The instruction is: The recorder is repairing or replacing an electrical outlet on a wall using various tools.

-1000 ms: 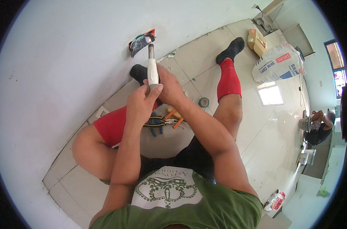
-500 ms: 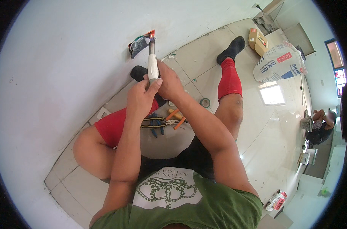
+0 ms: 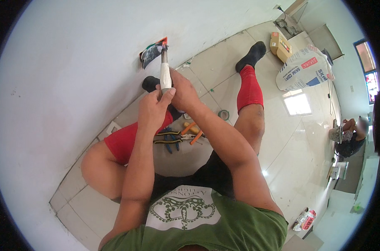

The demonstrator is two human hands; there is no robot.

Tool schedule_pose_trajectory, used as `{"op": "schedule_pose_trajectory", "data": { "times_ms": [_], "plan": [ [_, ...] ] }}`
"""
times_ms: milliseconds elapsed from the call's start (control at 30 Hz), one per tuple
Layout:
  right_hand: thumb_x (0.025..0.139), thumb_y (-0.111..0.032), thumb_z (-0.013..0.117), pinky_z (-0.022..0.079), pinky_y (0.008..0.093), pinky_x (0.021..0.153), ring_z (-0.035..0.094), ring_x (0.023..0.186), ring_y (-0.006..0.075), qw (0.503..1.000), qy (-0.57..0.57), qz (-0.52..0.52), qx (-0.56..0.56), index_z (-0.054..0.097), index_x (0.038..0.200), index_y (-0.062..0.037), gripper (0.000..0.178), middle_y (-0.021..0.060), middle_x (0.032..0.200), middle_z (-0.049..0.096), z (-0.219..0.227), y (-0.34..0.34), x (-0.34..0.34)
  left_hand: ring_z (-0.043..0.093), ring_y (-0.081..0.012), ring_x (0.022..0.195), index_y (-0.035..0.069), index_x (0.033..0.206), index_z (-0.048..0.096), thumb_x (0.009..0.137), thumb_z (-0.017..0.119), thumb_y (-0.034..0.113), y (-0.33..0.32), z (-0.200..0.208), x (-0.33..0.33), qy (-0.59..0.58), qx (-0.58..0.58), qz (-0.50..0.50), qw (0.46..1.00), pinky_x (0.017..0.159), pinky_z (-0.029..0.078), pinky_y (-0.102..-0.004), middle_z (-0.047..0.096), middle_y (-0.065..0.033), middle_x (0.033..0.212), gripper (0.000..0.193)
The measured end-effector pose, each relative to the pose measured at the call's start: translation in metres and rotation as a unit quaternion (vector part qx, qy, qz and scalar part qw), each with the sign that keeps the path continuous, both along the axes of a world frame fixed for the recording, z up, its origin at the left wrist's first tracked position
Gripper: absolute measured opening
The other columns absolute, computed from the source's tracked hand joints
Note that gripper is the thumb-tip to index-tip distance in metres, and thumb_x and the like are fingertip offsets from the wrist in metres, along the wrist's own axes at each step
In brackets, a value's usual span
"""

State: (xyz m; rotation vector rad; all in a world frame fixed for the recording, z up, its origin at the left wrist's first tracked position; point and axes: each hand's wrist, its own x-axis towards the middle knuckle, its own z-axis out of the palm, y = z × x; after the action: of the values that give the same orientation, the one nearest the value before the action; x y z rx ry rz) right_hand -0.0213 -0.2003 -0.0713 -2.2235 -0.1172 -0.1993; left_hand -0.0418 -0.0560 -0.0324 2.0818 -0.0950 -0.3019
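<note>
Both my hands are on a white-handled tool with a metal shaft [image 3: 165, 75], which points away from me at the wall. My left hand [image 3: 151, 109] pinches the grey end of its handle between thumb and fingers. Wrapped around the handle's right side is my right hand [image 3: 182, 91]; some of its fingers are hidden. The shaft's tip reaches the right part of a rectangular wall opening [image 3: 153, 53], where an orange edge and dark and whitish material show. A small reddish glow appears at the tip; whether it touches anything, I cannot tell.
Between my legs lie yellow-and-black-handled pliers [image 3: 167, 141], orange-handled tools [image 3: 194, 133] and a green tape roll [image 3: 224, 114]. A cardboard box [image 3: 282, 46] and a large white sack [image 3: 305, 70] stand beyond my right foot. Far right, another person [image 3: 352, 136] crouches by a bucket [image 3: 335, 134].
The whole view has shifted slightly. My hands keep the same grip on the tool, its tip still at the wall opening. The person at far right has changed posture a little.
</note>
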Motion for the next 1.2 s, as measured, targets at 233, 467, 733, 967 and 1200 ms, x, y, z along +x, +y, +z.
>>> {"op": "schedule_pose_trajectory", "data": {
  "times_ms": [233,467,733,967,1200],
  "plan": [
    [0.089,-0.035,0.074,0.051,0.0479,0.096,0.062,0.117,0.0433,1.000,-0.018,-0.001,-0.003,0.046,0.142,0.0016,0.071,0.0261,0.126,0.063,-0.004,-0.003,0.001,0.062,-0.0335,0.070,-0.006,0.095,0.068,0.097,0.062,0.053,-0.002,-0.002,0.000,-0.004,-0.005,0.000,1.000,0.069,0.047,-0.0439,0.066,-0.0202,0.075,0.060],
    [0.089,-0.036,0.074,0.051,0.0474,0.098,0.062,0.118,0.0423,1.000,0.002,-0.002,-0.013,0.047,0.141,0.0021,0.070,0.0260,0.129,0.062,0.000,-0.001,0.002,0.062,-0.0333,0.070,-0.006,0.094,0.069,0.098,0.062,0.052,-0.002,-0.001,0.001,-0.006,0.001,0.000,1.000,0.069,0.047,-0.0433,0.066,-0.0206,0.076,0.059],
    [0.089,-0.036,0.074,0.050,0.0473,0.100,0.060,0.120,0.0418,1.000,0.003,0.000,-0.005,0.047,0.142,0.0016,0.071,0.0255,0.130,0.061,0.000,-0.002,0.003,0.065,-0.0321,0.072,-0.006,0.095,0.070,0.097,0.062,0.052,-0.003,0.002,-0.001,-0.016,-0.013,0.009,1.000,0.072,0.049,-0.0410,0.068,-0.0193,0.077,0.058],
    [0.088,-0.035,0.074,0.050,0.0475,0.099,0.060,0.120,0.0421,1.000,-0.006,0.002,-0.005,0.046,0.142,0.0004,0.070,0.0253,0.131,0.061,0.001,-0.001,0.001,0.058,-0.0236,0.063,-0.003,0.085,0.068,0.095,0.064,0.056,-0.001,-0.010,0.001,-0.023,-0.004,0.013,1.000,0.063,0.045,-0.0378,0.061,-0.0117,0.067,0.060],
    [0.088,-0.033,0.073,0.050,0.0476,0.099,0.060,0.119,0.0424,1.000,-0.014,0.002,-0.001,0.046,0.143,-0.0004,0.070,0.0248,0.130,0.061,0.002,-0.001,0.000,0.051,-0.0140,0.055,0.001,0.074,0.066,0.093,0.066,0.059,-0.003,-0.014,0.000,-0.048,-0.035,0.030,0.998,0.055,0.041,-0.0335,0.054,-0.0029,0.058,0.061]
  ]
}}
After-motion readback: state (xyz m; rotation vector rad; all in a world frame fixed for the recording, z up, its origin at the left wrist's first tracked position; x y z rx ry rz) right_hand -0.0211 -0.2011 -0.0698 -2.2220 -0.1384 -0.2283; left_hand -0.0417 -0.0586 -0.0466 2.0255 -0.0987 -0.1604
